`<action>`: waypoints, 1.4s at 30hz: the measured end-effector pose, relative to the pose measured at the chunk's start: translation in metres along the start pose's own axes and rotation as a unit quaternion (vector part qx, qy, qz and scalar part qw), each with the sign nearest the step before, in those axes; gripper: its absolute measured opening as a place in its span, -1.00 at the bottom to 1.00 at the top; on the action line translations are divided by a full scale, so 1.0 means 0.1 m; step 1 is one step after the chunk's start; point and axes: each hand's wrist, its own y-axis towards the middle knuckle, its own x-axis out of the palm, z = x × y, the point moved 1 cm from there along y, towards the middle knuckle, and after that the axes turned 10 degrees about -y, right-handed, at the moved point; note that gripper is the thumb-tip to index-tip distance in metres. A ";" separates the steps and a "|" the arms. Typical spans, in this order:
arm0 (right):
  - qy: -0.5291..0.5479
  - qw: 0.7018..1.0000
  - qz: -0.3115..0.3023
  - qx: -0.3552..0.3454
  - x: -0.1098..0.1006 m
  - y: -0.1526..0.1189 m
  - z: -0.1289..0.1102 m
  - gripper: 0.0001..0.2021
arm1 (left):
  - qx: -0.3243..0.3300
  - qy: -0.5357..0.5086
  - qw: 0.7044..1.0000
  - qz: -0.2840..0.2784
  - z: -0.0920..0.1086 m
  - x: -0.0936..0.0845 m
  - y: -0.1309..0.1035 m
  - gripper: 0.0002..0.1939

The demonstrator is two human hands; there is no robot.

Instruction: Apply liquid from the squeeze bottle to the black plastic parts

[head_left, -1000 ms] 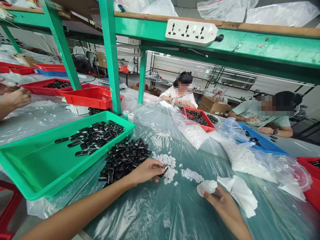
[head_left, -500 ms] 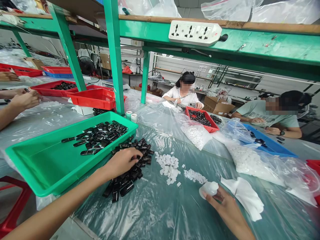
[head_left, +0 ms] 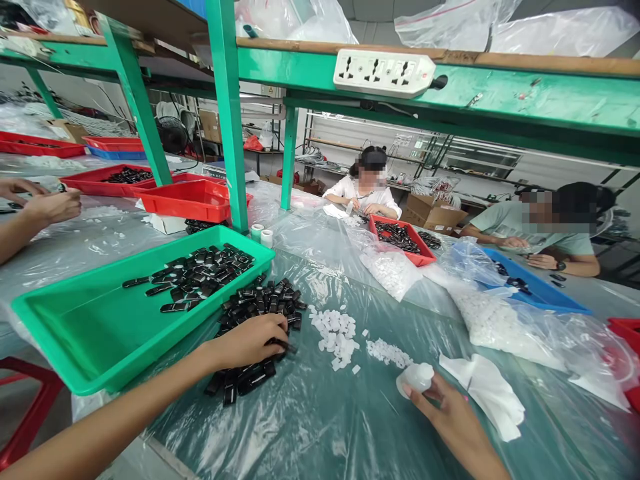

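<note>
Black pieces (head_left: 260,300) are heaped left of centre on a plastic-covered worktable (head_left: 320,420), beneath a green shelf frame (head_left: 280,67) on which a white power strip (head_left: 383,72) is mounted. More of them are held in a long green tray (head_left: 60,340), set just beside the heap on its left. At the far side, two co-workers (head_left: 363,193) (head_left: 545,220) are seen seated, with a red tray (head_left: 425,255) and a blue tray (head_left: 555,297) placed near them. Over the near part of the heap, the left hand (head_left: 245,343) is seen with fingers curled, one black piece (head_left: 289,347) apparently pinched at their tips. At near right, a white container (head_left: 419,379) is grasped by the fingers of the right hand (head_left: 450,410), beside a crumpled white sheet (head_left: 493,400). Flat white pieces (head_left: 337,333) are scattered between the heap and a patch of small white pieces (head_left: 387,352). Neighbouring pieces could be dragged loose by the curled fingers, since the heap is loosely piled; the small white pieces could be scattered if brushed by the container; and both white kinds could be mixed by a sleeve-low sweep or a tug on the wrinkled plastic.
</note>
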 end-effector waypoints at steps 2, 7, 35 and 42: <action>0.002 1.000 0.009 -0.001 0.01 0.00 0.00 -0.65 | -0.026 -0.155 0.987 0.027 0.03 0.06 0.08 -0.76; 0.012 0.999 0.040 -0.015 0.04 0.02 0.05 -0.63 | -0.074 -0.519 0.851 0.031 0.19 0.28 0.33 -0.74; -0.134 0.990 0.050 -0.002 -0.01 -0.05 0.00 -0.60 | -0.136 -0.573 0.808 0.001 0.52 0.85 0.23 -0.59; -0.142 0.990 0.023 0.004 0.02 -0.01 0.05 -0.52 | -0.198 -0.535 0.810 0.135 0.13 0.52 -0.04 -0.52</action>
